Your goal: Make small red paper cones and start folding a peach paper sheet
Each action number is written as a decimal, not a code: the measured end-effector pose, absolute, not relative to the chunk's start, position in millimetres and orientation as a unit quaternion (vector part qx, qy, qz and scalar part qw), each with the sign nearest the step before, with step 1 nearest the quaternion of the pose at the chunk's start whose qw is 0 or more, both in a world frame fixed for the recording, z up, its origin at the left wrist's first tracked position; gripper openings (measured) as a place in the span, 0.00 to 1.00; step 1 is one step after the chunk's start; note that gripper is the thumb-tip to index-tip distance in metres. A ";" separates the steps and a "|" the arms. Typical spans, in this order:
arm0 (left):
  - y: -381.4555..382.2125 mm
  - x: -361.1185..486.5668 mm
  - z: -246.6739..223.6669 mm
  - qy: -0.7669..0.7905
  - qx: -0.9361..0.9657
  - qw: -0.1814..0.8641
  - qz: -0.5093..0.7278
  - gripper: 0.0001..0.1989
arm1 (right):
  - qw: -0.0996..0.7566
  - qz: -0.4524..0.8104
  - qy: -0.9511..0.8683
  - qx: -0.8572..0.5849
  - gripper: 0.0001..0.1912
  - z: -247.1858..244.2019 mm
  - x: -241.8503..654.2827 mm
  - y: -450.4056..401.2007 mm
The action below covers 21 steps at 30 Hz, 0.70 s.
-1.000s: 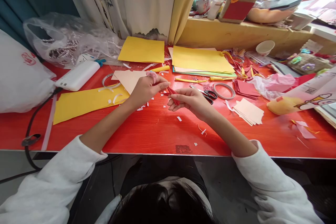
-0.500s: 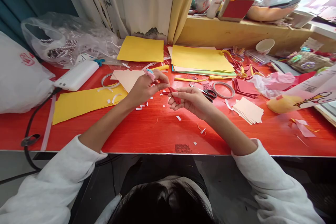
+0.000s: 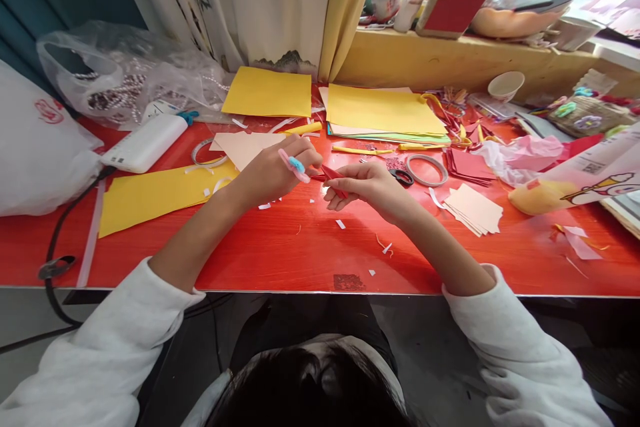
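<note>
A folded piece of red paper (image 3: pixel 332 173), narrow and pointed, is held above the table between my two hands. My right hand (image 3: pixel 373 188) pinches it between thumb and fingers. My left hand (image 3: pixel 280 167) is closed at the paper's left end, its fingertips partly hidden behind the hand. On a finger of that hand sits a pink ring with a blue middle (image 3: pixel 295 165). Close to my right hand lie black-handled scissors (image 3: pixel 401 177), partly covered by it, and a roll of tape (image 3: pixel 427 171).
Yellow sheets (image 3: pixel 385 110) lie stacked at the back, with a yellow strip (image 3: pixel 155 197) at left. Pale paper squares (image 3: pixel 474 209) and red squares (image 3: pixel 469 167) rest at right. White scraps (image 3: pixel 341 224) dot the red table (image 3: pixel 280 247). A white power bank (image 3: pixel 146 143) stands near plastic bags.
My left hand has turned over, so its back and the ring now face the camera. The red paper has tilted slightly, and my right hand has shifted a little.
</note>
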<state>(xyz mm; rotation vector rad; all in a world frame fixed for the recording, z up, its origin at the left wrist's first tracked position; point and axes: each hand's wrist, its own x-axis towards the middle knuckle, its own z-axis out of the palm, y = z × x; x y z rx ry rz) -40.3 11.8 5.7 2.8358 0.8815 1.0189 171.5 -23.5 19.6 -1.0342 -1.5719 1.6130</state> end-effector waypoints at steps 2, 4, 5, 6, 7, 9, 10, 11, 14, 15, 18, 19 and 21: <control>11.6 -40.3 3.8 0.277 0.904 -0.029 0.324 0.04 | 0.320 0.611 -0.604 -0.398 0.10 19.7 171.6 -23.6; 11.7 -40.2 2.4 0.275 0.904 -0.043 0.325 0.05 | 0.314 0.608 -0.608 -0.403 0.11 19.9 171.5 -23.8; 11.9 -40.3 1.8 0.275 0.904 -0.046 0.323 0.05 | 0.311 0.606 -0.610 -0.405 0.12 20.0 171.4 -24.0; 12.2 -40.3 1.4 0.272 0.906 -0.048 0.320 0.05 | 0.307 0.604 -0.613 -0.407 0.12 20.0 171.2 -24.2; 12.5 -40.4 1.0 0.269 0.908 -0.054 0.316 0.06 | 0.303 0.602 -0.616 -0.408 0.13 20.0 171.1 -24.4; 12.8 -40.3 0.8 0.260 0.911 -0.075 0.311 0.07 | 0.298 0.598 -0.622 -0.410 0.13 19.7 170.8 -24.4; 12.8 -40.2 0.9 0.256 0.912 -0.086 0.310 0.08 | 0.296 0.595 -0.623 -0.412 0.13 19.5 170.7 -24.4; 12.6 -40.1 1.1 0.253 0.912 -0.095 0.309 0.08 | 0.296 0.592 -0.624 -0.414 0.12 19.3 170.7 -24.3; 11.4 -39.9 1.6 0.255 0.912 -0.103 0.304 0.09 | 0.297 0.583 -0.628 -0.421 0.10 18.9 170.6 -24.2; 10.9 -40.0 1.6 0.256 0.913 -0.103 0.300 0.10 | 0.296 0.580 -0.631 -0.421 0.10 18.8 170.5 -24.2; 10.1 -40.3 1.1 0.251 0.917 -0.106 0.292 0.11 | 0.294 0.572 -0.640 -0.421 0.10 18.6 170.2 -24.4; 10.0 -40.4 0.8 0.251 0.917 -0.111 0.290 0.11 | 0.294 0.569 -0.642 -0.422 0.10 18.5 170.0 -24.4; 10.3 -40.4 0.1 0.249 0.916 -0.126 0.290 0.11 | 0.294 0.567 -0.642 -0.424 0.10 18.2 170.0 -24.5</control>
